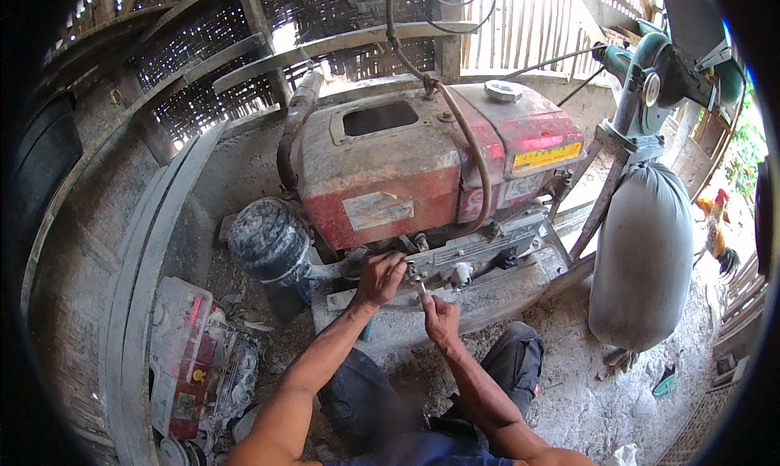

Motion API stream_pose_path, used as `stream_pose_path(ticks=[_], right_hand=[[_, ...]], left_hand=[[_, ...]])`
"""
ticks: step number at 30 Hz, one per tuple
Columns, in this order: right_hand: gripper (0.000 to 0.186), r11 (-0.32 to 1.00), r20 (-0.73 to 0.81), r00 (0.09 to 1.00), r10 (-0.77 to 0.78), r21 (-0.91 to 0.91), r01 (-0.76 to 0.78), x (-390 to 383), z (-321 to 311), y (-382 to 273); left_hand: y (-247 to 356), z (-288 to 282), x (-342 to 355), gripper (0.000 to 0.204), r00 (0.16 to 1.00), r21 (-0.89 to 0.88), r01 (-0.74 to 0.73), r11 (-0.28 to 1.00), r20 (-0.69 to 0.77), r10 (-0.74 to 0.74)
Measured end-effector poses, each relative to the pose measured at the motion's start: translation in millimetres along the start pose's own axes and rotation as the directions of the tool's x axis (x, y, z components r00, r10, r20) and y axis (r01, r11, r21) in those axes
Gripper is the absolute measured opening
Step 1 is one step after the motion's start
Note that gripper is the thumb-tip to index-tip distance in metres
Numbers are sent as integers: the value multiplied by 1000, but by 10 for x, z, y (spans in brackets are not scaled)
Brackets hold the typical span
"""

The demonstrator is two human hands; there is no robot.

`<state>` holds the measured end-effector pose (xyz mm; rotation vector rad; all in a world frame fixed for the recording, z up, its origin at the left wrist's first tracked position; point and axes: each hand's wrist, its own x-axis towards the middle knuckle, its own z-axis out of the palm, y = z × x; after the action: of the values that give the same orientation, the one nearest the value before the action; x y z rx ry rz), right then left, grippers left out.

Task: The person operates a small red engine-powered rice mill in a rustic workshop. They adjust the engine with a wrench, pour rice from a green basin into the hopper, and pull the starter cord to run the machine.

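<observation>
A dusty red engine [382,173] sits before me on a concrete base [496,299]. My left hand [380,281] is closed, its fingertips against a small metal fitting [415,269] on the engine's near side; what they pinch is hidden. Just right of it, my right hand [441,318] grips a slim shiny metal tool [422,290], whose upper end meets the fitting. The tool's exact kind does not show. Left of my hands, a round dark canister [270,240], coated with pale dust, joins the engine through a pipe.
A second red-and-white machine [183,352] lies at lower left, beside long boards [154,247]. A full grey sack [642,255] hangs under a green machine [650,84] on the right. Behind it stands a rooster [715,230]. A brown hose [467,133] arches over the engine.
</observation>
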<state>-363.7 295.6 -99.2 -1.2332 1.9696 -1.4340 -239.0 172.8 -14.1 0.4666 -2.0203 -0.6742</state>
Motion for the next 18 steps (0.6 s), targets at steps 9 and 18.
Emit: stream_pose_path(ticks=[9,18], right_hand=[[52,973,-13,991,-131,-191,126,162,-179,-246],[48,993,-37,997,-66,99,69,106,47,-102]], left_hand=[[39,9,21,25,1000,11,4,1000,31,-4],[-101,100,-17,26,998,-7,46,999,-44,-46]])
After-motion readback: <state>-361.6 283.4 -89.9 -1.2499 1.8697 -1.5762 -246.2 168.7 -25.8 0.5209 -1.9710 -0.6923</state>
